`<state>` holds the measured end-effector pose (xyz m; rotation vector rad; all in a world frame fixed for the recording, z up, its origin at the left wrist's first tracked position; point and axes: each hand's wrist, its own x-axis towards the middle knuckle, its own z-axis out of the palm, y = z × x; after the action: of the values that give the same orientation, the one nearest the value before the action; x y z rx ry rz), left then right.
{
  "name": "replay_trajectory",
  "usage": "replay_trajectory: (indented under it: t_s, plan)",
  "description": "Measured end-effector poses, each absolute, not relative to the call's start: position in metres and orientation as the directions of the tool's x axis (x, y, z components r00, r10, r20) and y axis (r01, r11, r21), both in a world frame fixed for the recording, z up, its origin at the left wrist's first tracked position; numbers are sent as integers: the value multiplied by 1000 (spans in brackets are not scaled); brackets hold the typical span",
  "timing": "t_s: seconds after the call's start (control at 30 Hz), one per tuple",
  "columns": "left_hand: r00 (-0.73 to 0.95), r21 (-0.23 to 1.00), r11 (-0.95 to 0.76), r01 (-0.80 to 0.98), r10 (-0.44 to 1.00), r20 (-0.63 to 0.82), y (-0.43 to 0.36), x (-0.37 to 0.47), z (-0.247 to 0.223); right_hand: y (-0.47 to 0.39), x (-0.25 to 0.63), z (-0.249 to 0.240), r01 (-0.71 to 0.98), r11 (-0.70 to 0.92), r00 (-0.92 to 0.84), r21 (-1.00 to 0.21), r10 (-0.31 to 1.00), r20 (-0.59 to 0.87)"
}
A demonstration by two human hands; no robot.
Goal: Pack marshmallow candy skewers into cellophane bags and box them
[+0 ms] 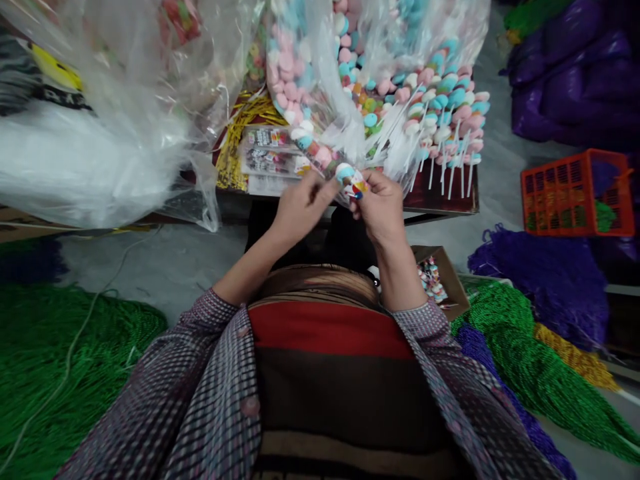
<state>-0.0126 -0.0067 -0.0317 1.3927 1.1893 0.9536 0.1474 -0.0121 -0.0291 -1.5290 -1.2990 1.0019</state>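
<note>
GRIP: your left hand and right hand both pinch the wrapped candy skewer | SKEWER: 12 o'clock in your view, near the tabletop edge | candy sticks: 2 o'clock from it | orange basket: 3 o'clock

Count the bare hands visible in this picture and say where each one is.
2: the left hand, left of the near end of the candy skewer, and the right hand, pinching that end from the right. No other hands show; some fingertips are hidden.
</note>
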Motion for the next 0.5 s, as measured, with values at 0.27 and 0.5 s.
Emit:
replay_trajectory:
  t_s: [0.27, 0.5]
  plan:
    - [142, 896, 249, -368, 967, -211, 14, -4, -17, -24, 153, -26, 71, -139, -90, -988, 985, -145]
    - [57, 682, 265, -682, 949, -311, 23, -6, -29, -39, 169, -28, 479, 318, 23, -818, 927, 374]
